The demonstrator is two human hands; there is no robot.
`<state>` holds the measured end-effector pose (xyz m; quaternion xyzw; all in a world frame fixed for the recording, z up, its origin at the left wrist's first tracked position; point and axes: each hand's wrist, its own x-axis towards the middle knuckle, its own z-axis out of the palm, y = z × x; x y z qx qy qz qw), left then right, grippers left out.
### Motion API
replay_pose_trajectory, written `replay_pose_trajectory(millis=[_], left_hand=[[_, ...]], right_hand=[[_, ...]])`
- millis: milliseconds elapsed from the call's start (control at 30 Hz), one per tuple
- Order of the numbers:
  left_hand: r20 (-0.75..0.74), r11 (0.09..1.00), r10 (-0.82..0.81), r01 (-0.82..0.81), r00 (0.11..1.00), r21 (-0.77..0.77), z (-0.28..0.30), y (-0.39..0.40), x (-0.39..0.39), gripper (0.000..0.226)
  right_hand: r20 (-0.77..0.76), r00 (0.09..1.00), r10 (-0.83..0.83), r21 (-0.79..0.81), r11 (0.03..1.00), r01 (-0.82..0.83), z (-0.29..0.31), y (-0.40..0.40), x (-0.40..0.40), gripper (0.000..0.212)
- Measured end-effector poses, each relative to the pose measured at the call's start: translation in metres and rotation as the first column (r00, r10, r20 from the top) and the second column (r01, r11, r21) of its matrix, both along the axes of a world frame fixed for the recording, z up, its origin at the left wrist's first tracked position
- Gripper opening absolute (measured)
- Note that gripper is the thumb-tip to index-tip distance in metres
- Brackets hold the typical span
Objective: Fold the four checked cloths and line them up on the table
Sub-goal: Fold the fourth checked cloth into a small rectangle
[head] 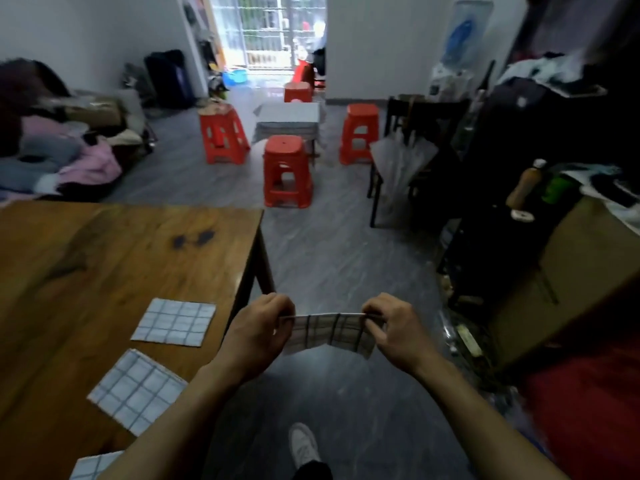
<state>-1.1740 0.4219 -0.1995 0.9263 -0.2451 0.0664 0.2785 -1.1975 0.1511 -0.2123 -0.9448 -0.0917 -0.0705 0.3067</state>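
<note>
From the head camera, the person holds the fourth checked cloth (pixel 327 332) in the air off the right edge of the wooden table (pixel 104 258), above the floor. The left hand (pixel 258 329) pinches its left top corner and the right hand (pixel 391 327) pinches its right top corner, fingers curled tight on the fabric. The cloth hangs as a short, already doubled strip with its long axis running straight from hand to hand.

Three folded checked cloths lie in a row along the table's near right side: the far one (pixel 175 322), the middle one (pixel 136 389) and the nearest one (pixel 91 465), which is cut by the frame's bottom edge. All lie to the left of the held cloth, so the left hand is nearer the row. Carrying the strip leftward over the table edge looks the likely next step.
</note>
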Motion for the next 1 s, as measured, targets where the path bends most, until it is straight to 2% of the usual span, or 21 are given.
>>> replay_pose_trajectory(millis=[133, 333, 500, 600, 733, 833, 1000], left_hand=[[0.015, 0.994, 0.094, -0.093, 0.995, -0.055, -0.008, 0.023, 0.060, 0.021], [-0.043, 0.956, 0.246, -0.250, 0.968, -0.151, -0.018, 0.064, 0.138, 0.017], [-0.091, 0.917, 0.335, -0.347, 0.938, -0.198, -0.018, 0.092, 0.167, 0.019], [-0.143, 0.886, 0.382, -0.406, 0.913, -0.223, -0.022, 0.112, 0.186, 0.012], [-0.195, 0.818, 0.496, -0.531, 0.846, -0.222, -0.031, 0.131, 0.213, 0.010], [-0.239, 0.785, 0.544, -0.588, 0.805, -0.194, -0.028, 0.139, 0.229, 0.008], [-0.282, 0.736, 0.620, -0.667, 0.732, -0.114, -0.011, 0.144, 0.250, 0.009]], right_hand=[[0.019, 0.997, 0.077, -0.042, 0.996, -0.076, -0.003, 0.025, 0.079, 0.004], [-0.017, 0.973, 0.230, -0.142, 0.963, -0.230, 0.003, 0.069, 0.189, 0.008], [-0.050, 0.943, 0.329, -0.116, 0.936, -0.333, -0.005, 0.105, 0.254, 0.007], [-0.063, 0.911, 0.407, -0.106, 0.905, -0.412, -0.012, 0.132, 0.286, 0.008], [-0.098, 0.841, 0.532, -0.071, 0.839, -0.539, -0.029, 0.164, 0.333, 0.012], [-0.135, 0.755, 0.642, -0.015, 0.761, -0.649, -0.044, 0.187, 0.368, 0.003], [-0.120, 0.607, 0.785, 0.092, 0.618, -0.781, -0.051, 0.225, 0.412, 0.012]])
